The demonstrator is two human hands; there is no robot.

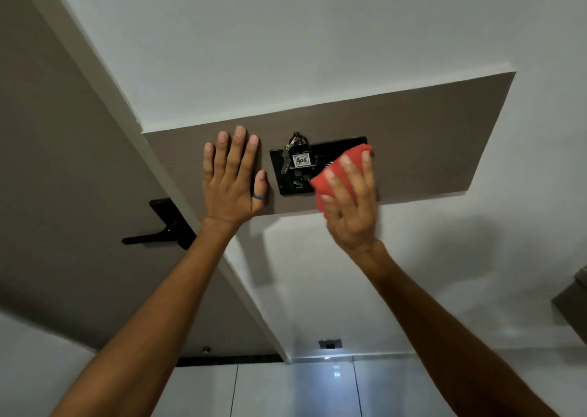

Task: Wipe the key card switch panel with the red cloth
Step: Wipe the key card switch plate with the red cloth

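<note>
The black key card switch panel (290, 181) is mounted on a brown wall board (428, 143). A key tag marked 406 with keys (300, 159) hangs in its slot. My right hand (349, 203) presses the folded red cloth (330, 175) flat against the right part of the panel, covering that side. My left hand (233, 175) lies flat and spread on the brown board just left of the panel, holding nothing, with a ring on the thumb.
A brown door (63, 162) with a black lever handle (158, 229) stands at the left, next to a white frame. White wall surrounds the board. A small metal fitting (330, 343) sits low on the wall above glossy white floor tiles.
</note>
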